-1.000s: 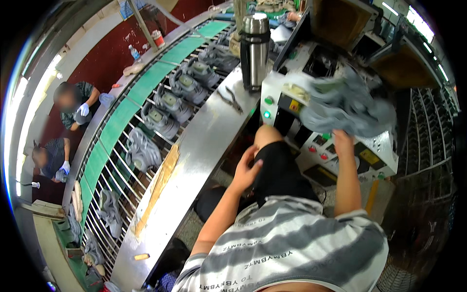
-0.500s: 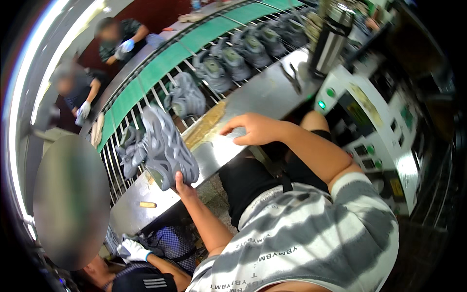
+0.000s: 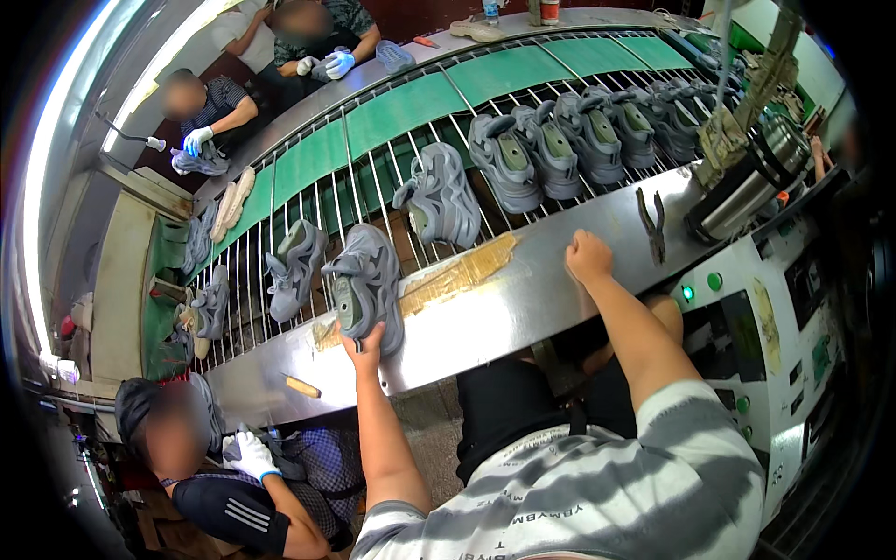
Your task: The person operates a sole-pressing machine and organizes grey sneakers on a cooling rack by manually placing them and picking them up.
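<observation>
My left hand (image 3: 366,343) grips a grey sneaker (image 3: 371,275) by its heel, thumb at the collar. The sneaker stands upright with its toe pointing away, at the rim where the metal ledge meets the rod rack. Over the ledge to the right, my right hand (image 3: 590,258) is closed in a fist; what it holds, if anything, is hidden. Another grey sneaker (image 3: 297,271) sits on the rods just left of the held one. A further sneaker (image 3: 444,198) lies tilted on the rack beyond, its sole side toward the right.
Several grey shoes (image 3: 597,140) line the rack (image 3: 245,308) at far right. On the metal ledge (image 3: 467,322) lie pliers (image 3: 653,224) and a yellow-handled tool (image 3: 301,386). A steel flask (image 3: 751,177) stands by a control box (image 3: 728,327). A gloved co-worker (image 3: 247,455) sits at left.
The held sneaker has gone from sole-side showing to upright, with its opening showing. My right hand's fingers have curled into a fist; a light grey thing showed by them before. My view has shifted.
</observation>
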The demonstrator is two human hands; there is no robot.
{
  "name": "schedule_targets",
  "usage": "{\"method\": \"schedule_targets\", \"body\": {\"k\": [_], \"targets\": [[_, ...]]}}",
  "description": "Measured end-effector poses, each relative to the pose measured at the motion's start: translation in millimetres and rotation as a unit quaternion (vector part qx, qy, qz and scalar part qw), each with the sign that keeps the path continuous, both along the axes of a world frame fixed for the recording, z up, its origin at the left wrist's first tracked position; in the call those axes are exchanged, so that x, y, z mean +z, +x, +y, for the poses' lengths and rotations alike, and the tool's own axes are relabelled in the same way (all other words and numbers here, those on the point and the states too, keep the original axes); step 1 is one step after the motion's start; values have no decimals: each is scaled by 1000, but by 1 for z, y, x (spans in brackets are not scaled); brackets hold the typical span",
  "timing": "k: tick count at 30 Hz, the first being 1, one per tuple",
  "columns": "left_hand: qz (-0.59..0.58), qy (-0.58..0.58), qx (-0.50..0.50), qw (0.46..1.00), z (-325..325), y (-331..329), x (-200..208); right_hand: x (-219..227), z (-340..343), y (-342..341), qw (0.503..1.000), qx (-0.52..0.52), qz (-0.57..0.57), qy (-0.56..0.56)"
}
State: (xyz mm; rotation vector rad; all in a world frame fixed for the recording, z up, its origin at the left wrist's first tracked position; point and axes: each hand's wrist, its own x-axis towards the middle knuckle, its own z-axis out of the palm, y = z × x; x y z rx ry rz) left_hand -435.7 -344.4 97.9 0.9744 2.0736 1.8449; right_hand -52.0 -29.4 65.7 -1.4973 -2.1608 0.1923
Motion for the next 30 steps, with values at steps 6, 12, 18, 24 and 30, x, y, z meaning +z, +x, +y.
{"method": "schedule_targets", "body": {"k": [6,12,18,24,30], "targets": [[3,41,41,998,126,-4,-25,10,1,2,999,21,-16,-36],[92,-88,59,990,197,-30,-48,11,0,-4,999,21,1,-46],[66,-69,71,993,198,-27,-50,14,-3,-11,998,7,-6,-68],[253,-245,205,913,188,60,-38,2,-2,-6,998,-16,-13,-62],[302,-291,84,904,124,146,-26,11,-11,-8,999,12,-5,-45]]}}
